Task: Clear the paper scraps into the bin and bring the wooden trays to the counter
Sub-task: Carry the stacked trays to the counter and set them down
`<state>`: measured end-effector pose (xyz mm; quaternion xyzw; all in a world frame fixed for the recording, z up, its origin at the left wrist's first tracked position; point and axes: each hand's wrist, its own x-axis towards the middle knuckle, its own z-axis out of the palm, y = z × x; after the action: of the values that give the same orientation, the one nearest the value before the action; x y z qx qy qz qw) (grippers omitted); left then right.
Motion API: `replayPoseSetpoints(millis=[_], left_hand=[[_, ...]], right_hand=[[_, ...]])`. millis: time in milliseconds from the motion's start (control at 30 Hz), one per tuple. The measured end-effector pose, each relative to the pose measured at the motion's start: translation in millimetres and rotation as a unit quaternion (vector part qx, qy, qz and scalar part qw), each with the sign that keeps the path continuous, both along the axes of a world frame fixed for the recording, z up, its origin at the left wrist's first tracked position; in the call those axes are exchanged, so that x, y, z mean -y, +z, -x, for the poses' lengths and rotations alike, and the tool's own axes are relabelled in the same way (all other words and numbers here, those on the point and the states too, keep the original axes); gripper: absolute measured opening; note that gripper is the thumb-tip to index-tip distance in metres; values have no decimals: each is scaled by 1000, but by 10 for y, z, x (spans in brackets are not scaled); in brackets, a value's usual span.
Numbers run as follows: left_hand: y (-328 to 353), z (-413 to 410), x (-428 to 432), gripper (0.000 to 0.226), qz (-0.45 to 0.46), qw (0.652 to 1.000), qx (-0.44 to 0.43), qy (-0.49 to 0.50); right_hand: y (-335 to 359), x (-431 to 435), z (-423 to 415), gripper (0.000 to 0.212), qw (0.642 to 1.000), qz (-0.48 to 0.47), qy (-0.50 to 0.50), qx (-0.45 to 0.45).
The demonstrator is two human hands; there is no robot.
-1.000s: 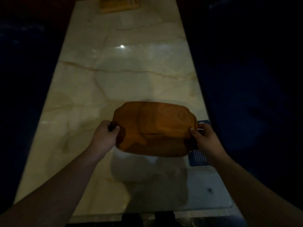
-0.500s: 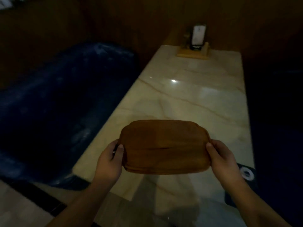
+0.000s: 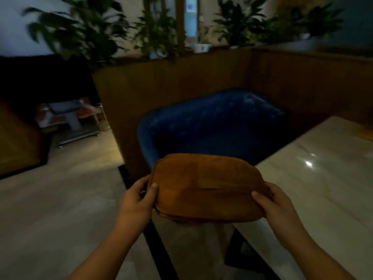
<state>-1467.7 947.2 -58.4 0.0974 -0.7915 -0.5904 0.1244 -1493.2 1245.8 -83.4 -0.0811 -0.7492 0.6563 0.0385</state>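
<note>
I hold a stack of brown wooden trays (image 3: pixel 205 186) flat in front of me, in mid-air past the marble table's left end. My left hand (image 3: pixel 137 201) grips the stack's left edge, thumb on top. My right hand (image 3: pixel 276 205) grips the right edge the same way. The edges of at least two trays show along the near side. No paper scraps or bin are in view.
The marble table (image 3: pixel 314 190) runs along the right. A blue padded seat (image 3: pixel 212 126) stands behind the trays, against a wooden partition (image 3: pixel 181 87) topped with plants (image 3: pixel 84 33). Pale floor (image 3: pixel 50 209) opens to the left, with a trolley (image 3: pixel 70 120) at the far left.
My view has swung left, away from the table toward the seat and the floor. The trays have come off over the table's end, still held in both hands.
</note>
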Motion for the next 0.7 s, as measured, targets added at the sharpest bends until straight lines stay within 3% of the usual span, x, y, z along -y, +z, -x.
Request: replayPoseSetpoints(millis=[300,400,700], left_hand=[[406,-951,1762,18,5,979,-42,200],[417,-1209,2185,18,-4,952,-49,301],[455,-1675,3315,17,24,871,-14,491]], right_hand=[[316,2216,189,34,975,88,206,-1],[377,3020,230,27,956,105,272,-8],[362,5089,520,46,882,100,460,-15]])
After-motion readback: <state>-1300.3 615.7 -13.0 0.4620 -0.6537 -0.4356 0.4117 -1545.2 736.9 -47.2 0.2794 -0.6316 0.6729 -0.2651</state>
